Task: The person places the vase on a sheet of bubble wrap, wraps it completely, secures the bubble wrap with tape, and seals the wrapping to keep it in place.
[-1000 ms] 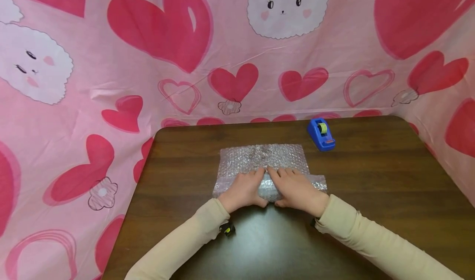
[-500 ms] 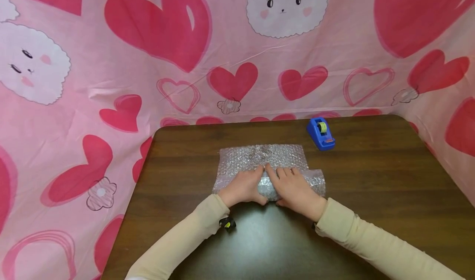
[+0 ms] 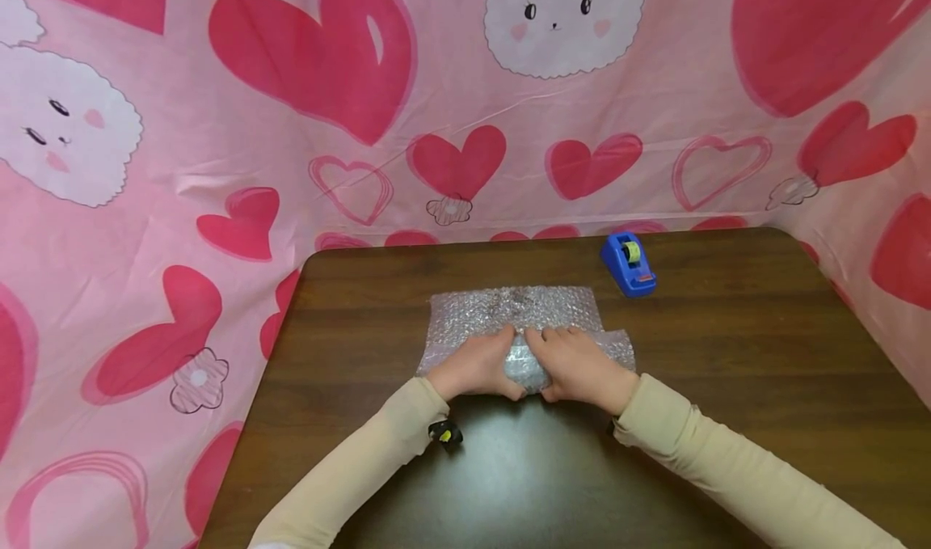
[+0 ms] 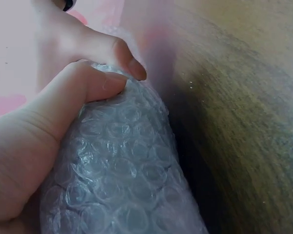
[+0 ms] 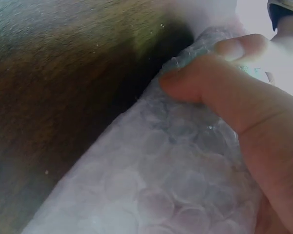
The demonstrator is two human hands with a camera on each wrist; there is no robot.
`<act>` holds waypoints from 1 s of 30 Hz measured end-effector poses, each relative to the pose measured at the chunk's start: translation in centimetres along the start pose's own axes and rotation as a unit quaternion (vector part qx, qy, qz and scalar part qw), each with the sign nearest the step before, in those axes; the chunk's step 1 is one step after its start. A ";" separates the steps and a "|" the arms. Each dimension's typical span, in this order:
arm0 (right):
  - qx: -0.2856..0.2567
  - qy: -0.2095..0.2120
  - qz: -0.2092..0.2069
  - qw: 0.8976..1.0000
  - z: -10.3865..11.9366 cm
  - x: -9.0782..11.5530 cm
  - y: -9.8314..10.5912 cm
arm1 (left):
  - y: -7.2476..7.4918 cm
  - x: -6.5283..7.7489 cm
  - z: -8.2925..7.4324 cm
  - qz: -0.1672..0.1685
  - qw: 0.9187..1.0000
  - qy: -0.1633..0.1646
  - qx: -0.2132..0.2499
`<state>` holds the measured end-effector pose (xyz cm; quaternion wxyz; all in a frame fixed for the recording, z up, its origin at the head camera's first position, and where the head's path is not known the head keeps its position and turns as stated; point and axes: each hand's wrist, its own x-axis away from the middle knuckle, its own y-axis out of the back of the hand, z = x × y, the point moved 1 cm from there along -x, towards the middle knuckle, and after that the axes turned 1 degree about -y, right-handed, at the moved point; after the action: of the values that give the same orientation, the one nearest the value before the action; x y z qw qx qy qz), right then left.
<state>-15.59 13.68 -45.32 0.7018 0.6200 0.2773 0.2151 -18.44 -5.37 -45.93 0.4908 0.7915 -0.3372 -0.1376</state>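
A sheet of clear bubble wrap (image 3: 473, 310) lies on the brown table, its near part rolled over into a thick bundle (image 3: 525, 365). My left hand (image 3: 476, 365) grips the left half of this roll, thumb on the near side and fingers over the top. On the right half, my right hand (image 3: 582, 369) holds it the same way, with the thumbs close together. Both wrist views show the thumbs pressed into the bubbles of the roll (image 4: 127, 161). Whatever is inside the wrap is hidden by its layers and my hands.
A blue tape dispenser (image 3: 629, 264) with a roll of tape stands at the back right of the wooden table (image 3: 735, 323). Behind the table hangs a pink cloth (image 3: 276, 128) with hearts. The wrap's loose end sticks out past my right hand.
My right hand's fingers have shifted slightly on the roll, and the wrap's right end has moved a little up and inward. The left hand has hardly moved.
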 end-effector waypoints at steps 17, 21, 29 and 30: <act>-0.103 -0.059 0.113 0.986 -0.2 -0.8 0.7 | 0.6 -0.4 0.6 0.044 0.996 0.017 0.072; -0.143 -0.079 0.147 0.976 -0.8 -1.0 0.7 | 0.8 -0.5 0.6 0.046 0.997 0.011 0.059; -0.145 -0.089 0.165 0.971 -0.9 -1.4 0.5 | 0.9 -0.7 1.0 0.059 0.997 0.005 0.049; -0.148 -0.093 0.168 0.970 -0.9 -1.4 0.5 | 0.9 -0.7 1.0 0.061 0.997 0.004 0.049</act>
<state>-17.23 13.48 -44.67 0.7619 0.5643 0.0679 0.3104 -19.83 -5.88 -45.71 0.4600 0.7934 -0.3889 -0.0876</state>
